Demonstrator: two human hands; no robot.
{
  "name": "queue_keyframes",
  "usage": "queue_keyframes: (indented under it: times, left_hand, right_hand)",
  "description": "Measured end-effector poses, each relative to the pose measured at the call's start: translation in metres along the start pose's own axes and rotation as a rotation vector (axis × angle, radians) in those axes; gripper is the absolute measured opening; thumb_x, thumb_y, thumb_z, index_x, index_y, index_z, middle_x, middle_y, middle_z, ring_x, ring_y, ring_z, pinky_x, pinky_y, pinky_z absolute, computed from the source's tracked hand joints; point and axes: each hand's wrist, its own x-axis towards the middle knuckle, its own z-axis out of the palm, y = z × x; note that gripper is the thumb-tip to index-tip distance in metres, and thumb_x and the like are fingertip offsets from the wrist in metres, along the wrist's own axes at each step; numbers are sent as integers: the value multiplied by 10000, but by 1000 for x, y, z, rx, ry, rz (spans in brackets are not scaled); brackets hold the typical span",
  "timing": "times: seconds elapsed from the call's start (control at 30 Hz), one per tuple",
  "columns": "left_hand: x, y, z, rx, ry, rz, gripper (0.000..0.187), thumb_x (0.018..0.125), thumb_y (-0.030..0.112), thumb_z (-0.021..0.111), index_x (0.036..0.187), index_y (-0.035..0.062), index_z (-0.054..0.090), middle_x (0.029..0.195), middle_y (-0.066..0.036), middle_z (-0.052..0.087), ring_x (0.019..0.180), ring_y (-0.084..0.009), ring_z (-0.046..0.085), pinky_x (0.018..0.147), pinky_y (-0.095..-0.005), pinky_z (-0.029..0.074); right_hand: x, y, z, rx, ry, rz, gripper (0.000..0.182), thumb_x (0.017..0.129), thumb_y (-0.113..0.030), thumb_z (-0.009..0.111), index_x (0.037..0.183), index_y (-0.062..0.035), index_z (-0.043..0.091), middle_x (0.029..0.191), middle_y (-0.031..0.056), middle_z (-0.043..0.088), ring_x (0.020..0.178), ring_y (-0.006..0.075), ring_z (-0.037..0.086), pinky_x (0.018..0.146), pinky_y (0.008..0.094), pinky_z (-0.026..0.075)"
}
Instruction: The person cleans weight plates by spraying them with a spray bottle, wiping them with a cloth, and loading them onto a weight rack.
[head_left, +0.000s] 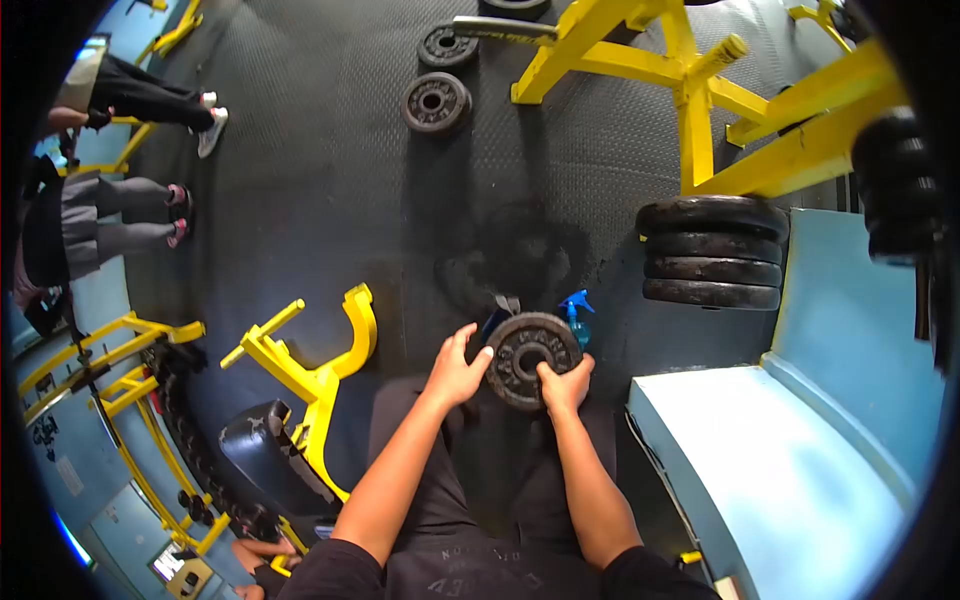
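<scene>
A dark, worn weight plate (513,357) with raised lettering is held up in front of my lap. My right hand (568,385) grips its right lower side, the thumb by the centre hole and the fingers hidden behind. Beside the left rim, my left hand (460,370) is open with its fingers stretched forward and the thumb right at the edge. Just beyond the plate stands a spray bottle (578,318) with a blue trigger head, partly covered by the plate. A dark item with a grey strap (507,303) peeks out behind the plate's upper left.
Weight plates (437,103) lie on the black rubber floor (300,130) ahead. Right of me are stacked plates (712,255), a yellow frame (690,110) and a light blue ledge (760,450). A yellow machine with a black pad (265,450) stands left. Two people (130,215) stand farther left.
</scene>
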Motion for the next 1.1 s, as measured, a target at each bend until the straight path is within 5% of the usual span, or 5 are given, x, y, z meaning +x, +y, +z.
queue_keyframes:
  times: [0.17, 0.37, 0.77, 0.93, 1.1]
  left_hand:
    - [16, -72, 66, -215, -156, -243, 780, 942, 494, 615, 1498, 0, 380, 1406, -276, 537, 1303, -355, 544, 1101, -407, 401]
    - [66, -161, 121, -226, 50, -100, 651, 943, 460, 620, 1382, -2, 488, 1258, -244, 646, 1178, -328, 630, 1015, -398, 472]
    - [131, -291, 104, -261, 274, 98, 723, 795, 379, 833, 1338, -2, 546, 1204, -216, 666, 1137, -313, 649, 978, -402, 507]
    - [187, -335, 96, -204, 374, 94, 584, 741, 319, 863, 1189, 30, 625, 1101, -217, 650, 1072, -366, 608, 952, -452, 490]
    - [218, -342, 97, -187, 432, 69, 687, 776, 271, 844, 1333, 18, 534, 1247, -255, 505, 1166, -400, 530, 1018, -443, 447]
  right_hand:
    - [9, 33, 10, -36, -67, -21, 907, 628, -271, 856, 1361, 13, 404, 1278, 278, 565, 1195, 439, 558, 1028, 467, 451]
    - [47, 81, 91, -73, -10, -158, 895, 641, -276, 855, 1363, 1, 403, 1297, 269, 558, 1223, 416, 550, 1032, 472, 447]
    - [76, 101, 260, -67, 70, -413, 846, 619, -235, 858, 1314, 18, 448, 1210, 234, 607, 1135, 387, 611, 987, 448, 486]
    - [98, 78, 325, -98, 58, -479, 886, 617, -219, 874, 1346, 4, 423, 1282, 245, 490, 1234, 422, 481, 1061, 474, 415]
    - [112, 51, 358, -248, 88, -409, 894, 606, -260, 896, 1368, -45, 482, 1289, 216, 428, 1235, 397, 436, 1087, 474, 373]
